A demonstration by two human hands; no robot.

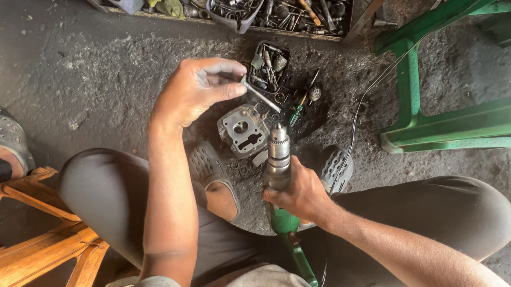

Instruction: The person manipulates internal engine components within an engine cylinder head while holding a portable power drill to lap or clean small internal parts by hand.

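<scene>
My right hand (301,191) grips a green electric drill (278,181) by its body, with the silver chuck pointing away from me toward a grey metal engine part (242,130) on the ground. My left hand (196,88) is raised above that part and pinches a thin metal tool (262,96) between thumb and fingers. The tool's far end hangs over a small dark tray of bits (269,65). My feet in grey clogs (335,167) rest on either side of the engine part.
A box of mixed metal parts and tools (277,7) runs along the top. A green plastic stool (461,110) stands at the right, an orange wooden frame (27,235) at the lower left. Another person's clogged foot (1,138) shows at the left. A green-handled screwdriver (297,110) lies nearby.
</scene>
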